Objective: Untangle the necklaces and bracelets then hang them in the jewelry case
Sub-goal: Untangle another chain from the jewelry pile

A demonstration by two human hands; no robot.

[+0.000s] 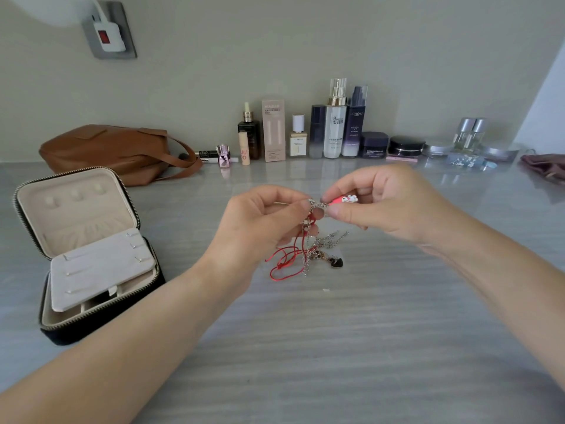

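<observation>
A tangle of jewelry (308,252) hangs above the grey table: red cord loops, thin silver chains and a dark heart pendant (335,262). My left hand (260,221) pinches the top of the tangle between thumb and fingers. My right hand (385,203) pinches a pink and white charm (344,199) joined to the same bundle. The two hands meet fingertip to fingertip above the middle of the table. The jewelry case (88,255) stands open at the left, its cream lid upright with small hooks, a padded insert lying over its base.
A brown leather bag (116,151) lies behind the case. Several cosmetic bottles and jars (336,130) line the back wall. A mauve cloth pouch (544,168) sits at the far right. A wall socket with a white plug (107,32) is at the upper left.
</observation>
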